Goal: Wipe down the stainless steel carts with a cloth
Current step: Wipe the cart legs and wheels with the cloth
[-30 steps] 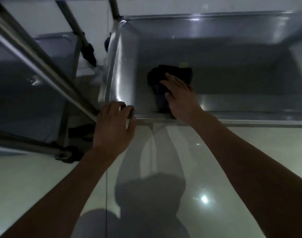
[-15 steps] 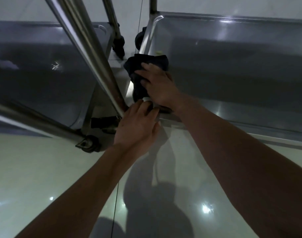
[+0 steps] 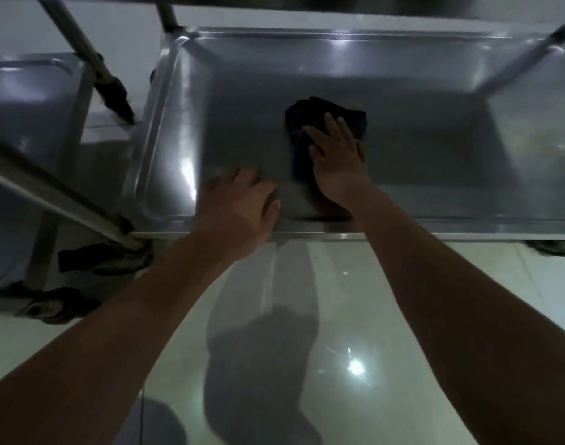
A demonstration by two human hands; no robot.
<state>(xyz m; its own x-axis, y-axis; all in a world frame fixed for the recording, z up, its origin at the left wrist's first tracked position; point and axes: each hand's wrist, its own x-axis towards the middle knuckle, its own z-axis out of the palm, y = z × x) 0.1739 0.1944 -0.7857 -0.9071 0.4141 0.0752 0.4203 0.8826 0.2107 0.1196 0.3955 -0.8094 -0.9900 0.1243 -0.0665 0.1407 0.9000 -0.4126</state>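
Where a second steel cart [image 3: 33,101] stands at the far left beside a slanting tube leg [image 3: 49,194], the left hand [image 3: 239,210] rests on the near rim of the main cart's lower shelf [image 3: 419,91], its fingers curled over the edge. Just to its right, the right hand [image 3: 339,155] presses flat, fingers straight and spread, on the dark cloth [image 3: 322,117] lying bunched on the shelf floor, above the glossy tiled floor [image 3: 355,316].
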